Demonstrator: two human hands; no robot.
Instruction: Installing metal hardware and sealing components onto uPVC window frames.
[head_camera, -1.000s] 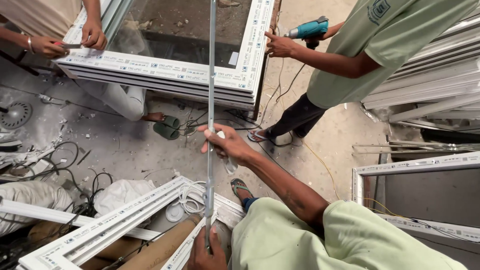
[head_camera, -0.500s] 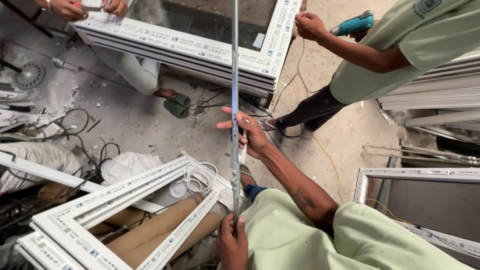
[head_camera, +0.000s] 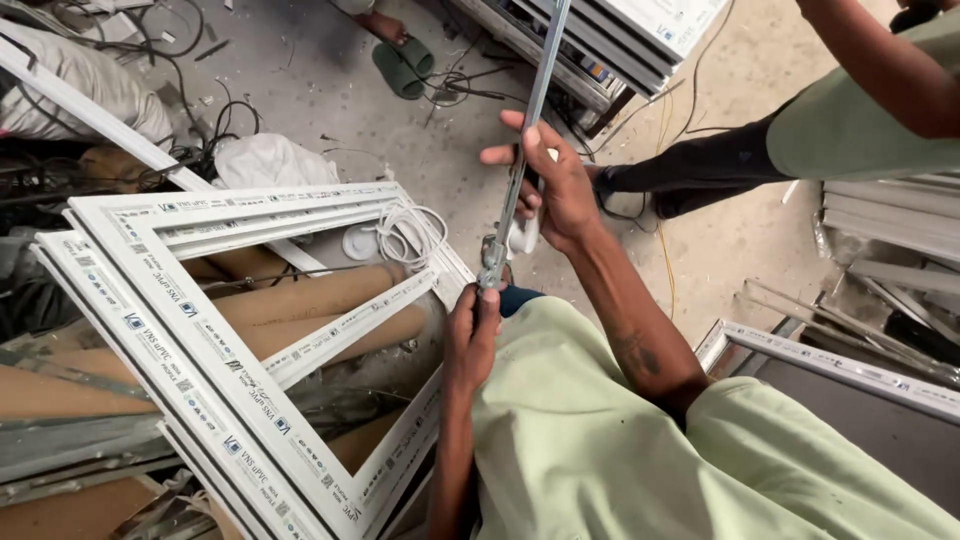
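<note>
A long, thin grey metal rod (head_camera: 528, 130) runs steeply up the middle of the view, its upper end leaving the top edge and its lower end just above the person's green shirt (head_camera: 600, 440). The left hand (head_camera: 474, 335) is closed around the rod's lower end, fist upright, with a small metal fitting on the rod showing just above the thumb. Higher up, the right hand (head_camera: 553, 188) wraps the rod in its palm, thumb and forefinger stretched out to the left of it; a small white piece is tucked in the same hand, just beside the rod. So the rod passes through both hands, the right one above the left and a short stretch of bare rod between them.

To the left, white window frames (head_camera: 230, 330) lie stacked on the concrete floor (head_camera: 330, 100) over brown cardboard tubes (head_camera: 300, 300), a coil of white cord (head_camera: 412, 232) resting at their upper corner. A green sandal (head_camera: 405, 68) and black cables lie farther up. At the right, another person in a green shirt and dark trousers (head_camera: 700, 170) stands close by.
</note>
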